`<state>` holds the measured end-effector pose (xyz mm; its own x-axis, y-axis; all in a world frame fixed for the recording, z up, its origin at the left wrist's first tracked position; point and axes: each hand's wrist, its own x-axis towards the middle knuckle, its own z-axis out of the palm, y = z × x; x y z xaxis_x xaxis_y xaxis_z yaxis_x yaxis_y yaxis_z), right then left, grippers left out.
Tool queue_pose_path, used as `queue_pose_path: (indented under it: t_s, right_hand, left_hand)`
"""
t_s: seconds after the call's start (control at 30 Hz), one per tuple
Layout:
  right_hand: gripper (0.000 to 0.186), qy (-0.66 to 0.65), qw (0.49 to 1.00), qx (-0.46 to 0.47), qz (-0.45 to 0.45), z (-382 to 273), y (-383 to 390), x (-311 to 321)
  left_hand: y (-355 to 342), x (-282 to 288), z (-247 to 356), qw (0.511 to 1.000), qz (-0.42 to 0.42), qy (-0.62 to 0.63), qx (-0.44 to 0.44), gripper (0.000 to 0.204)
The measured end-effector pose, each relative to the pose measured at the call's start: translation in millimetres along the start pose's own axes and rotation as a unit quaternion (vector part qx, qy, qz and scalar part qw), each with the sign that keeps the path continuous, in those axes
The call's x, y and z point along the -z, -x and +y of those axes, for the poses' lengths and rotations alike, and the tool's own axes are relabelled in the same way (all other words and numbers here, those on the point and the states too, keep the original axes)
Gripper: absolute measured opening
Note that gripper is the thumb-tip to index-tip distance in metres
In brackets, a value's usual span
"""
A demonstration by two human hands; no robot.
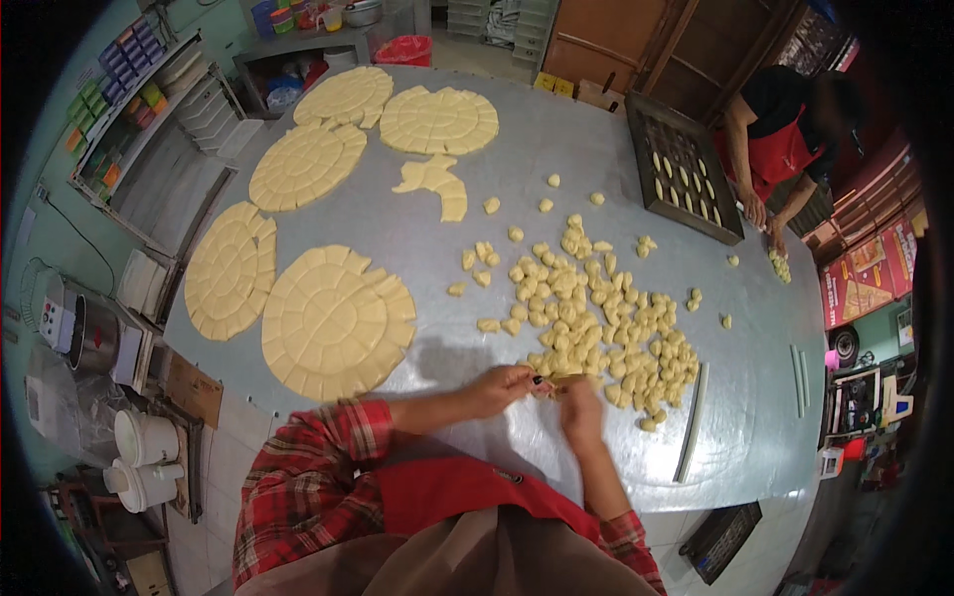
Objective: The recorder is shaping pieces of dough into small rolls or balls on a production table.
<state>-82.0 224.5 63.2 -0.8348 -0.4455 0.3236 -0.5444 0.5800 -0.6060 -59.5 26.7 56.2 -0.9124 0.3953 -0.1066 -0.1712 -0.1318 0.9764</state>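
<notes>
My left hand [502,389] and my right hand [579,409] meet at the near edge of a big heap of small dough pieces [566,288]. The fingers of both are closed around something small between them; a dark spot shows there, but I cannot make out what it is. To the left of my hands lies a round sheet of dough [333,320], scored into many blocks. Several more scored rounds, among them one at the far side [437,119], lie on the metal table [477,328]. An irregular leftover dough piece [437,184] lies between them and the heap.
A dark baking tray [730,230] with rows of shaped dough stands at the far right. Beside it a person in a red apron [790,154] handles dough pieces. A thin rod [688,427] lies right of the heap. White buckets [144,439] stand at the lower left.
</notes>
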Motion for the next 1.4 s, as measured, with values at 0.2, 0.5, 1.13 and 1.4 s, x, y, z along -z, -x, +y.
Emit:
queue_pose_path:
  t_s: [0.2,0.5,1.13,1.4]
  right_hand:
    - [0.049,0.43,0.889,-0.106,0.116,56.6,-54.4,138.3]
    - [0.04,0.119,0.986,-0.115,0.006,36.4,6.6,36.6]
    - [0.056,-0.071,0.986,0.127,-0.078,-93.5,-16.4,-0.3]
    - [0.028,-0.042,0.97,0.124,-0.204,-93.2,28.4,-3.3]
  left_hand:
    - [-85.6,229.9,43.1,0.828,0.358,-0.426,-0.064,0.035]
    - [-127.3,370.2,57.0,0.638,0.33,-0.675,0.167,0.046]
    - [60.7,77.5,40.3,0.978,-0.08,-0.191,0.034,0.022]
    - [100.9,-0.5,32.4,0.969,-0.086,-0.189,0.134,0.027]
